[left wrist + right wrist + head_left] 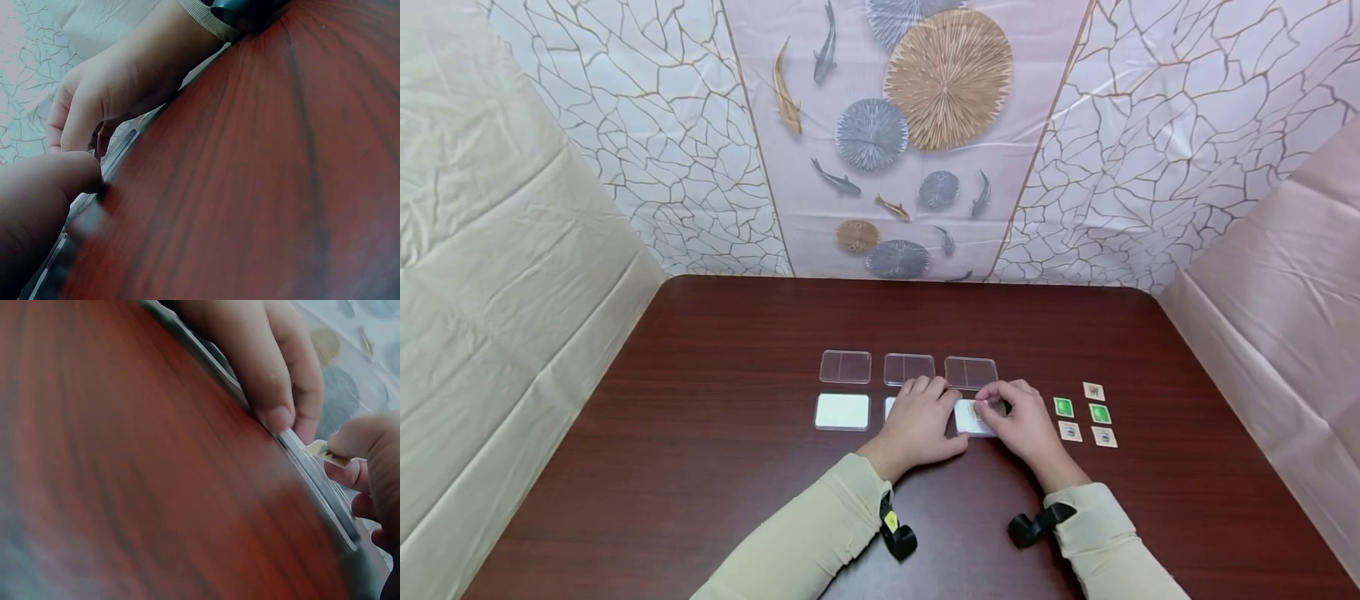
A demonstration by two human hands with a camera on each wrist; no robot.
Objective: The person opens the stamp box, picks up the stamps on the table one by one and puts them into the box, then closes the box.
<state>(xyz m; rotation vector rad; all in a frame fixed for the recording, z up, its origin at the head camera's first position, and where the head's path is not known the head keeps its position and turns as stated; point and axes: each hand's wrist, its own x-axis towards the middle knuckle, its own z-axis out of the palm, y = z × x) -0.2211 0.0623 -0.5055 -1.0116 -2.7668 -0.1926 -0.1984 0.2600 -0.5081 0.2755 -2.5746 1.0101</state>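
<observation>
A shallow clear case with a white insert [968,419] lies on the table between the two hands. My left hand [921,421] is spread over the gap to its left, with thumb and forefinger touching the case's left side. My right hand [1024,423] is over the case's right part and pinches a small square stamp-like piece [322,452] between thumb and forefinger, tilted just above the white insert. A second white-filled case [889,407] is mostly hidden under my left hand. Farther left lies a third white-filled case [842,412].
Three clear empty case halves [846,367] line up behind the white-filled ones. Right of my right hand lie several small squares, among them a green one [1100,414] and a pale one [1093,391]. Patterned cloth [685,150] hangs behind the dark red wooden table [700,467].
</observation>
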